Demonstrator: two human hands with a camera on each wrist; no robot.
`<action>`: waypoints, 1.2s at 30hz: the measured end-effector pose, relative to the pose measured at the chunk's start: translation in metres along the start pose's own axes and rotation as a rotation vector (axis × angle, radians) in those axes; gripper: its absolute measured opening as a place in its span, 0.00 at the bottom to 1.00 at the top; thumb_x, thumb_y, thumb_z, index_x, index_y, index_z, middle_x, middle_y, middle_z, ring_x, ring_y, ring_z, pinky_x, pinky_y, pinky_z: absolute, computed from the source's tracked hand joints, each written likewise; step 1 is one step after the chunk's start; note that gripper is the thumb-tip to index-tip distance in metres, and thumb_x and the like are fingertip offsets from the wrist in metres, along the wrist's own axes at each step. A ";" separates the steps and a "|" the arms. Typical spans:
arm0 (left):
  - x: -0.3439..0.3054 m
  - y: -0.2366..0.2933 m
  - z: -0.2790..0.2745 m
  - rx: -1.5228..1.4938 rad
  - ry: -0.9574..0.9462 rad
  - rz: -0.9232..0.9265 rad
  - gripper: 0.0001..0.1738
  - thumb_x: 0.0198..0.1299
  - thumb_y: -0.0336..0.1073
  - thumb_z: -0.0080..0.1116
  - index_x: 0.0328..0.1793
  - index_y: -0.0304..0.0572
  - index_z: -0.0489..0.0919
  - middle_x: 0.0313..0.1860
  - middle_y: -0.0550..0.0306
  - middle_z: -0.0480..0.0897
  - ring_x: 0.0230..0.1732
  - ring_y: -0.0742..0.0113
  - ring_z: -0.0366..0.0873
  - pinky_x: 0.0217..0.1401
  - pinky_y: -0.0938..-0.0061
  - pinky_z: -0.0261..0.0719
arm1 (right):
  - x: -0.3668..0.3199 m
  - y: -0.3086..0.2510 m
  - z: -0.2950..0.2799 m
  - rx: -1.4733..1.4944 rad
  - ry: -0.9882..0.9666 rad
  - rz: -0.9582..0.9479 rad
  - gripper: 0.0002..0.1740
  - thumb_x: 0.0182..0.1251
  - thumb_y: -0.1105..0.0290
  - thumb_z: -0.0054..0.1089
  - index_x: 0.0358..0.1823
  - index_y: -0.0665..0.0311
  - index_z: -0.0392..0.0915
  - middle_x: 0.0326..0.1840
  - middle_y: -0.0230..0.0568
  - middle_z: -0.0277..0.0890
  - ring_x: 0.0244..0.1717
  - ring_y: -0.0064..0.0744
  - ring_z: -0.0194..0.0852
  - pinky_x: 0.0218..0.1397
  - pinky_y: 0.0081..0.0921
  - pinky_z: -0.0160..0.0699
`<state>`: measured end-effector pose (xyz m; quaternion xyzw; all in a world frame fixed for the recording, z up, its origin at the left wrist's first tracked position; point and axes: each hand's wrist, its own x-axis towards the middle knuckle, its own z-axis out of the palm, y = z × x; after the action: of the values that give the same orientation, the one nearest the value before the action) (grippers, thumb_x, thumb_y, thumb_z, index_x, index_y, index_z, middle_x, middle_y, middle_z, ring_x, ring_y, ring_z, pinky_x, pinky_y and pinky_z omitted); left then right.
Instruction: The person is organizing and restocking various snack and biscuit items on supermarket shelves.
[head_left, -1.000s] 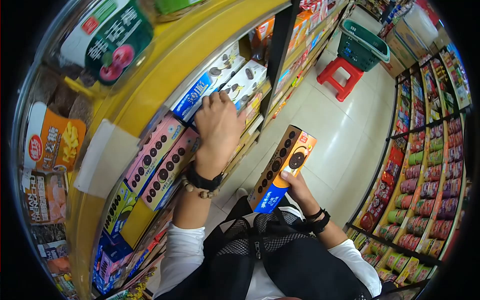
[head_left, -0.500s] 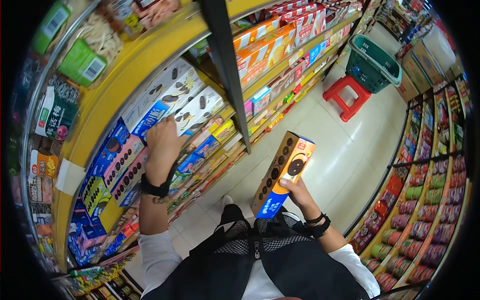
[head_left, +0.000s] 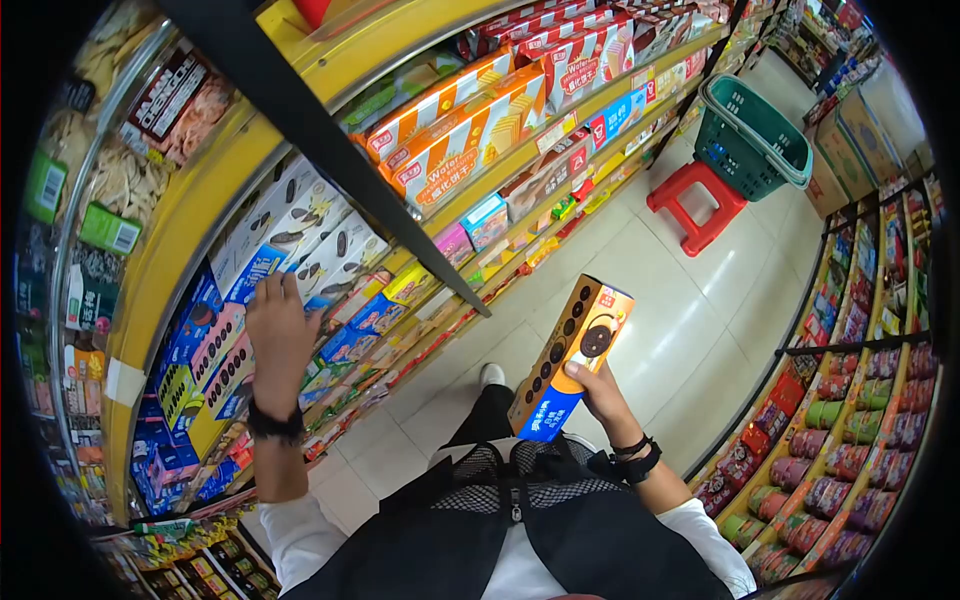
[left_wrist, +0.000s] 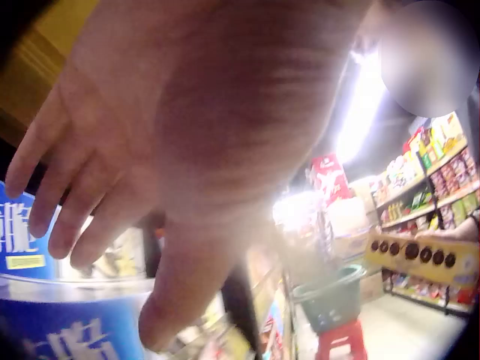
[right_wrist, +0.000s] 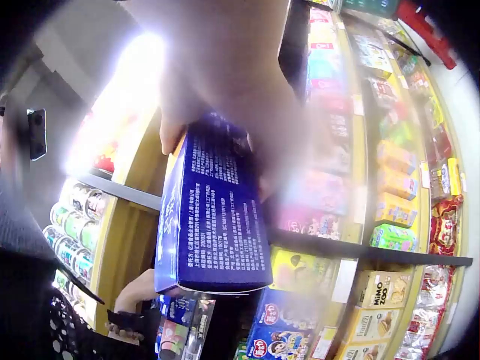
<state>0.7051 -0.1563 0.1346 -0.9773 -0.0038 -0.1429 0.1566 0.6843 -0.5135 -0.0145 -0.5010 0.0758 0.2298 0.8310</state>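
Note:
My left hand (head_left: 280,335) is at the shelf, its fingertips over the blue end of a white-and-blue cookie box (head_left: 280,225). The left wrist view shows this hand (left_wrist: 180,127) palm-side with fingers extended and nothing gripped, blue box ends (left_wrist: 82,330) near the fingers. In front of my body, my right hand (head_left: 604,394) grips a long orange-and-blue cookie box (head_left: 570,365), the thumb on its printed face. The box's dark blue side (right_wrist: 214,210), covered in small white print, shows in the right wrist view.
Pink cookie boxes (head_left: 225,355) sit left of my left hand. Orange wafer packs (head_left: 470,130) stand beyond a black shelf post (head_left: 330,150). A green basket (head_left: 750,135) rests on a red stool (head_left: 697,203) in the aisle. Another stocked shelf (head_left: 830,450) lines the right side.
The view has shifted along the shelf, bringing more wafer packs into sight. My left hand now appears lower and farther left, still by the white-and-blue boxes. My right hand keeps holding its cookie box.

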 end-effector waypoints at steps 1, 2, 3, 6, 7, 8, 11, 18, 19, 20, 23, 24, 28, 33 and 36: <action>-0.003 0.013 -0.015 -0.007 -0.002 -0.003 0.24 0.43 0.36 0.67 0.47 0.35 0.75 0.43 0.48 0.78 0.44 0.51 0.76 0.47 0.65 0.74 | -0.004 -0.006 -0.002 -0.010 -0.002 0.005 0.28 0.56 0.68 0.60 0.56 0.69 0.62 0.50 0.41 0.71 0.51 0.30 0.71 0.56 0.27 0.69; -0.001 0.022 -0.022 -0.154 0.076 -0.011 0.22 0.43 0.34 0.66 0.45 0.35 0.75 0.43 0.48 0.78 0.43 0.52 0.77 0.45 0.66 0.74 | -0.001 -0.005 -0.003 -0.016 0.007 0.003 0.27 0.56 0.68 0.60 0.56 0.69 0.62 0.50 0.41 0.71 0.50 0.30 0.71 0.55 0.27 0.69; 0.004 0.033 -0.028 -0.305 0.148 -0.023 0.19 0.43 0.32 0.66 0.44 0.35 0.76 0.42 0.49 0.78 0.42 0.54 0.77 0.43 0.67 0.75 | 0.003 -0.005 -0.006 -0.015 0.008 0.003 0.27 0.56 0.68 0.60 0.56 0.69 0.62 0.50 0.41 0.71 0.50 0.30 0.71 0.55 0.27 0.69; 0.027 0.072 -0.050 -0.590 0.252 0.160 0.17 0.44 0.28 0.65 0.42 0.35 0.76 0.40 0.51 0.78 0.40 0.56 0.77 0.40 0.68 0.76 | 0.016 -0.009 -0.010 -0.014 0.080 -0.011 0.28 0.57 0.67 0.60 0.56 0.69 0.62 0.50 0.40 0.71 0.50 0.30 0.71 0.56 0.27 0.69; 0.039 0.082 -0.051 -0.646 0.298 0.227 0.17 0.44 0.28 0.64 0.42 0.36 0.76 0.39 0.53 0.77 0.40 0.57 0.76 0.40 0.68 0.75 | 0.019 -0.013 -0.010 -0.015 0.083 -0.014 0.28 0.57 0.67 0.60 0.56 0.69 0.62 0.50 0.40 0.71 0.50 0.30 0.71 0.56 0.27 0.69; 0.054 0.093 -0.050 -0.648 0.304 0.237 0.17 0.44 0.28 0.64 0.42 0.36 0.76 0.39 0.53 0.77 0.40 0.57 0.76 0.40 0.68 0.75 | 0.022 -0.019 -0.009 -0.025 0.101 -0.038 0.28 0.57 0.67 0.60 0.56 0.69 0.62 0.50 0.40 0.71 0.50 0.30 0.70 0.56 0.27 0.69; 0.095 0.125 -0.048 -0.745 0.382 0.339 0.20 0.44 0.27 0.64 0.46 0.34 0.74 0.43 0.51 0.75 0.43 0.55 0.74 0.45 0.66 0.74 | 0.030 -0.033 -0.011 -0.041 0.128 -0.084 0.29 0.57 0.67 0.60 0.57 0.69 0.61 0.51 0.40 0.70 0.51 0.30 0.70 0.56 0.27 0.69; 0.171 0.154 -0.025 -0.736 0.390 0.143 0.23 0.48 0.29 0.61 0.52 0.34 0.73 0.49 0.49 0.74 0.52 0.53 0.70 0.54 0.64 0.68 | 0.039 -0.055 -0.020 0.067 0.208 -0.129 0.27 0.57 0.69 0.58 0.57 0.69 0.60 0.50 0.40 0.70 0.51 0.31 0.71 0.55 0.28 0.70; 0.178 0.152 -0.020 -0.755 0.422 0.095 0.23 0.47 0.28 0.62 0.53 0.35 0.73 0.50 0.50 0.74 0.52 0.53 0.70 0.55 0.64 0.68 | 0.041 -0.058 -0.026 0.058 0.199 -0.128 0.27 0.57 0.70 0.58 0.56 0.69 0.60 0.50 0.40 0.70 0.50 0.31 0.71 0.55 0.28 0.71; 0.183 0.151 -0.015 -0.772 0.401 0.064 0.23 0.48 0.31 0.62 0.53 0.36 0.73 0.50 0.50 0.74 0.53 0.52 0.69 0.57 0.64 0.66 | 0.044 -0.061 -0.032 0.049 0.188 -0.124 0.26 0.57 0.70 0.58 0.56 0.69 0.60 0.49 0.40 0.71 0.50 0.31 0.72 0.54 0.28 0.71; 0.191 0.152 -0.001 -0.599 0.307 -0.036 0.24 0.49 0.36 0.62 0.53 0.35 0.73 0.50 0.49 0.74 0.54 0.52 0.69 0.57 0.64 0.66 | 0.056 -0.075 -0.053 0.065 0.182 -0.095 0.26 0.57 0.71 0.59 0.56 0.69 0.60 0.49 0.40 0.71 0.49 0.31 0.72 0.54 0.28 0.72; 0.193 0.152 0.005 -0.507 0.259 -0.047 0.27 0.49 0.40 0.62 0.54 0.36 0.72 0.51 0.48 0.74 0.54 0.51 0.69 0.57 0.63 0.66 | 0.061 -0.081 -0.061 0.059 0.169 -0.088 0.26 0.57 0.71 0.59 0.56 0.69 0.60 0.49 0.40 0.71 0.49 0.31 0.72 0.54 0.28 0.72; 0.199 0.162 0.011 -0.401 0.052 -0.119 0.30 0.46 0.39 0.64 0.56 0.34 0.70 0.49 0.44 0.76 0.52 0.50 0.72 0.54 0.63 0.70 | 0.076 -0.116 -0.100 0.002 0.069 -0.053 0.28 0.56 0.71 0.60 0.57 0.70 0.60 0.49 0.41 0.71 0.50 0.31 0.71 0.54 0.28 0.71; 0.212 0.160 0.007 -0.501 -0.146 -0.233 0.29 0.45 0.37 0.65 0.55 0.37 0.70 0.48 0.44 0.76 0.50 0.47 0.73 0.49 0.62 0.72 | 0.094 -0.154 -0.163 -0.090 0.000 0.005 0.29 0.56 0.69 0.60 0.58 0.70 0.59 0.50 0.42 0.71 0.51 0.32 0.71 0.55 0.28 0.70; 0.214 0.164 0.006 -0.501 -0.102 -0.221 0.28 0.45 0.36 0.65 0.54 0.35 0.70 0.48 0.44 0.77 0.49 0.46 0.74 0.49 0.62 0.72 | 0.103 -0.175 -0.186 -0.077 -0.015 0.032 0.29 0.56 0.69 0.60 0.58 0.70 0.60 0.51 0.42 0.70 0.51 0.32 0.71 0.56 0.28 0.70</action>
<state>0.9204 -0.3184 0.1391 -0.9851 -0.0826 -0.1061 -0.1069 0.8747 -0.7116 -0.0018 -0.5296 0.0689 0.2496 0.8078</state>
